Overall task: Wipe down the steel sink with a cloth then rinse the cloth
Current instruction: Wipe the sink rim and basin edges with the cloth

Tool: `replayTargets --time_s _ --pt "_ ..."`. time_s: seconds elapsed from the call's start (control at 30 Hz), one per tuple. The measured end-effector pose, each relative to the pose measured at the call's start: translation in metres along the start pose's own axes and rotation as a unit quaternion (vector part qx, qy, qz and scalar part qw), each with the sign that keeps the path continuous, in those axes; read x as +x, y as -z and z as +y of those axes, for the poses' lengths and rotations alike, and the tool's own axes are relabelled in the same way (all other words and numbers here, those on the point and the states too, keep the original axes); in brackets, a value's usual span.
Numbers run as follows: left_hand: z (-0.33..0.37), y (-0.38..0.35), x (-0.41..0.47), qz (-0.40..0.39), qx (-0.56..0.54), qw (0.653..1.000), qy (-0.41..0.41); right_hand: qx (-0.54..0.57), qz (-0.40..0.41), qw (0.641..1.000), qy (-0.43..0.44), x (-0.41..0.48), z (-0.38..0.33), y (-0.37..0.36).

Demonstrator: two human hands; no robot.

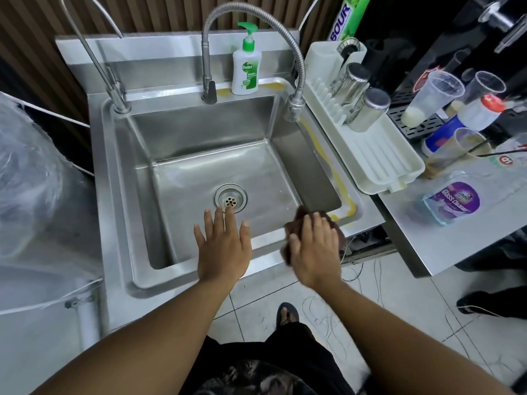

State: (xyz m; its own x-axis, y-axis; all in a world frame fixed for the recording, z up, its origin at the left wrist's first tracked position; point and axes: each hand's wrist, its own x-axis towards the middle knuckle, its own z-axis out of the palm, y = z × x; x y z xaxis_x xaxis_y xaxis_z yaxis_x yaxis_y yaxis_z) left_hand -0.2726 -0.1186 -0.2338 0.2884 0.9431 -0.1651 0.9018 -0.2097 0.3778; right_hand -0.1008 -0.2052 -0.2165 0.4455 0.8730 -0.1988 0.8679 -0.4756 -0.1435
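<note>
The steel sink (119, 178) fills the middle of the view, with a round drain (230, 198) in its basin floor. A dark brown cloth (300, 220) lies on the sink's front right rim, pressed flat under my right hand (313, 252). My left hand (224, 249) hovers over the front edge of the basin, fingers spread, holding nothing, its fingertips near the drain. A flexible spring faucet (295, 104) arches over the back right corner, its head above the basin. No water is running.
A soap pump bottle (245, 69) stands on the back ledge. A thin second tap (115, 92) rises at the back left. A white drying rack (379, 163) with steel cups sits right of the sink. A glass cleaner pouch (453, 201) and plastic cups lie on the right counter. Plastic-wrapped bulk stands left.
</note>
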Motion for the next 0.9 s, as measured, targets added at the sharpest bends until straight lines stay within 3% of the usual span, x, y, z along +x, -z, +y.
replayTargets --time_s 0.17,0.33,0.43,0.5,0.67,0.9 --pt "0.001 0.000 -0.001 0.001 0.003 1.000 0.006 0.009 -0.011 0.995 -0.101 0.020 -0.005 0.002" --pt "0.002 0.001 0.000 -0.006 0.000 1.000 0.011 0.026 0.029 0.999 0.037 -0.032 -0.064 -0.022" --pt "0.002 0.000 -0.001 -0.001 0.000 1.000 0.009 0.013 0.019 0.993 0.116 -0.042 -0.055 -0.019" --pt "0.001 0.000 -0.001 0.005 0.006 1.000 0.007 0.002 0.031 0.995 0.096 -0.027 -0.031 -0.012" --pt "0.001 0.000 -0.001 -0.015 0.018 1.000 0.008 0.043 0.025 0.997 -0.059 0.024 0.017 0.013" --pt "0.003 0.000 0.000 -0.046 0.052 0.997 -0.018 0.109 0.093 0.990 -0.015 -0.019 -0.037 -0.008"
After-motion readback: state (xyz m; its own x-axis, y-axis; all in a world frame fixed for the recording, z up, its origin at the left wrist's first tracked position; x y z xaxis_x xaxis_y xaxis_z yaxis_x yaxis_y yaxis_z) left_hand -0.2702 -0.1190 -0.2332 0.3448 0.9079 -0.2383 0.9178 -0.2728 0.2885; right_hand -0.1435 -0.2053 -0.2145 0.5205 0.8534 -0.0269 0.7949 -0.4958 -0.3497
